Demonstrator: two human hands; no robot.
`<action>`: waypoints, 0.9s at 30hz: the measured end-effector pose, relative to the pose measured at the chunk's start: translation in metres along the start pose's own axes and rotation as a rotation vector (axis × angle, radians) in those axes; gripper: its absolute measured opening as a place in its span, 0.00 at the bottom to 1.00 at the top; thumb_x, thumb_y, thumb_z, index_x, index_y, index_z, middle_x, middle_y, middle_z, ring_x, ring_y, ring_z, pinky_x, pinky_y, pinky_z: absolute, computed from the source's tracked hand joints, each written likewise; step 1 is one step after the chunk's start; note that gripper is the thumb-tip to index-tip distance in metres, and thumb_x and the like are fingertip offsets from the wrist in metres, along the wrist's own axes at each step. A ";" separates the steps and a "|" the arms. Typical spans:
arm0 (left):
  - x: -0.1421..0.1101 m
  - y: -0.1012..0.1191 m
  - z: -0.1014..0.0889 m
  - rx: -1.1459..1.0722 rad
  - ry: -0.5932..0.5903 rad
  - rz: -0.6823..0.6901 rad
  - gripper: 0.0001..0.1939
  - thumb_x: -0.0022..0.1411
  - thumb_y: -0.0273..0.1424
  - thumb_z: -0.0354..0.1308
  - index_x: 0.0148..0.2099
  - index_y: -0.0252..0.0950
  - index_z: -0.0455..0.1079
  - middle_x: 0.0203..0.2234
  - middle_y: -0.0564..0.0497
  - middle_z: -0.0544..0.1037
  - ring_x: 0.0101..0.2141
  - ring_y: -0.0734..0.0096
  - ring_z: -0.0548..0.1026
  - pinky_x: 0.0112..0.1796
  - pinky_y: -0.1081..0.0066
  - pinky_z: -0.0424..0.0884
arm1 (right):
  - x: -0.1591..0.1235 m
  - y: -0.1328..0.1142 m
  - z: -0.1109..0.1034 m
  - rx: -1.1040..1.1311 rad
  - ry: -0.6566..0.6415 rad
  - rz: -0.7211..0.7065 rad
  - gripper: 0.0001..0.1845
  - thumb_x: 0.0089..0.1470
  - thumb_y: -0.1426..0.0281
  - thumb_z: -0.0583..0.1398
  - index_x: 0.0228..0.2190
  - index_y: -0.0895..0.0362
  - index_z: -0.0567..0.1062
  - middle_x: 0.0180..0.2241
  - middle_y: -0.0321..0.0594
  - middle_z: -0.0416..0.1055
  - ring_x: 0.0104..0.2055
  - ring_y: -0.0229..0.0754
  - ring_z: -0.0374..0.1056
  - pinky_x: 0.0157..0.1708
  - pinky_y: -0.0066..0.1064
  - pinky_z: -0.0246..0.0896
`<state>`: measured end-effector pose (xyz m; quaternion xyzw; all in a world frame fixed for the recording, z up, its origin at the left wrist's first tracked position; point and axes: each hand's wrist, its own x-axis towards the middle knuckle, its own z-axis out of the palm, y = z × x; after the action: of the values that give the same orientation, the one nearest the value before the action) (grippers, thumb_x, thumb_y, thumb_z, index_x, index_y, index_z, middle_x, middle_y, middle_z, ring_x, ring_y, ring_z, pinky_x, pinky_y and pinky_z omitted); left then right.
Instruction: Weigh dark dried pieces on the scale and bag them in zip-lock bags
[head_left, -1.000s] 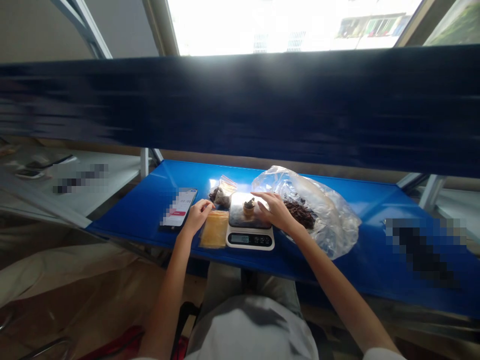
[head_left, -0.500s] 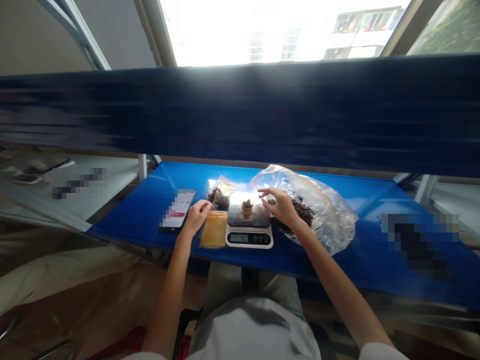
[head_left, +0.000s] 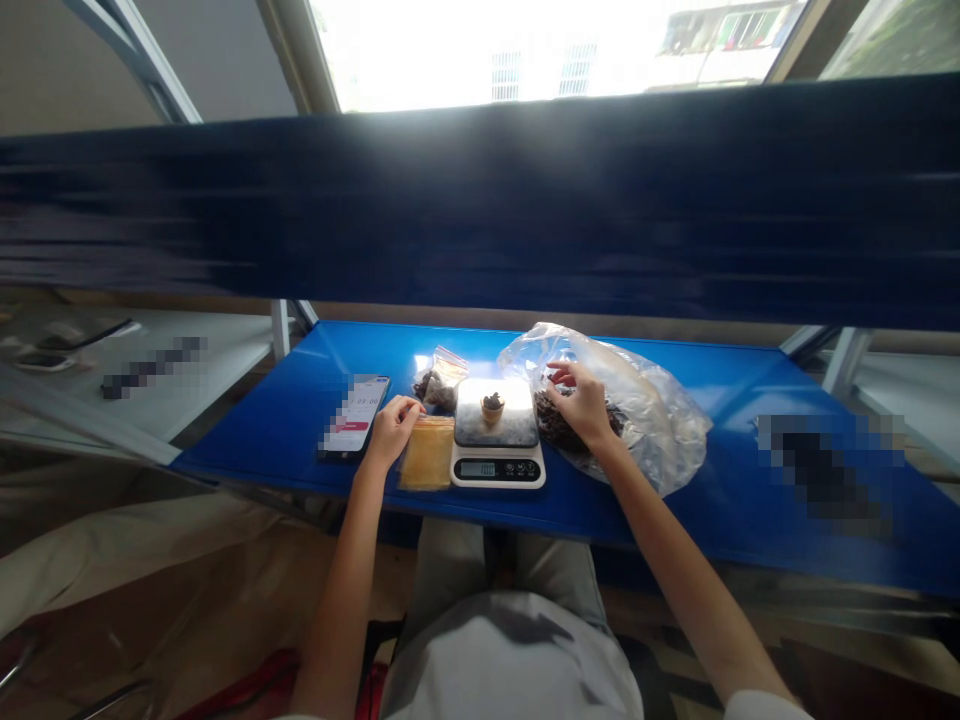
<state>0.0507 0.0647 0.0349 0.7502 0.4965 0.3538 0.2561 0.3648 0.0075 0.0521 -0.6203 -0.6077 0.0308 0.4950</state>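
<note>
My right hand reaches into the mouth of a clear plastic bag, its fingers spread just above a heap of dark dried pieces. The heap lies inside the bag, right next to a white digital kitchen scale. On the scale's dark platform stands a small tan cup holding a few dark pieces. My left hand, fingers curled together, rests between a phone and an amber zip bag. Behind that bag lies a small zip bag of dark pieces.
Everything stands on a blue table. A blurred dark band crosses the view above it, with a bright window beyond. A pixelated patch covers part of the table's right side. A white shelf lies to the left.
My right hand has moved from beside the scale platform rightward into the plastic bag, over the dark pieces. My left hand has barely moved.
</note>
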 end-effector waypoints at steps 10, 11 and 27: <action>-0.013 0.017 -0.003 0.254 0.201 0.227 0.08 0.60 0.34 0.53 0.35 0.38 0.72 0.35 0.49 0.74 0.40 0.64 0.72 0.43 0.64 0.65 | 0.002 0.007 -0.001 0.002 -0.007 0.049 0.15 0.47 0.71 0.58 0.39 0.59 0.75 0.30 0.41 0.72 0.28 0.40 0.69 0.30 0.33 0.68; -0.018 0.021 -0.003 0.320 0.206 0.224 0.09 0.60 0.34 0.53 0.36 0.38 0.73 0.36 0.48 0.74 0.42 0.61 0.72 0.45 0.62 0.64 | 0.002 0.007 -0.001 0.002 -0.008 0.053 0.16 0.47 0.71 0.58 0.39 0.59 0.75 0.30 0.41 0.73 0.27 0.40 0.69 0.30 0.33 0.68; -0.068 0.023 0.018 0.295 0.305 0.126 0.05 0.56 0.33 0.60 0.36 0.39 0.70 0.46 0.45 0.75 0.50 0.56 0.72 0.49 0.58 0.65 | 0.000 0.006 -0.003 -0.059 0.003 0.078 0.15 0.48 0.69 0.58 0.39 0.58 0.75 0.35 0.46 0.76 0.37 0.48 0.72 0.40 0.40 0.66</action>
<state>0.0599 -0.0076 0.0216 0.7469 0.5280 0.4019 0.0428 0.3706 0.0071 0.0497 -0.6577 -0.5832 0.0312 0.4757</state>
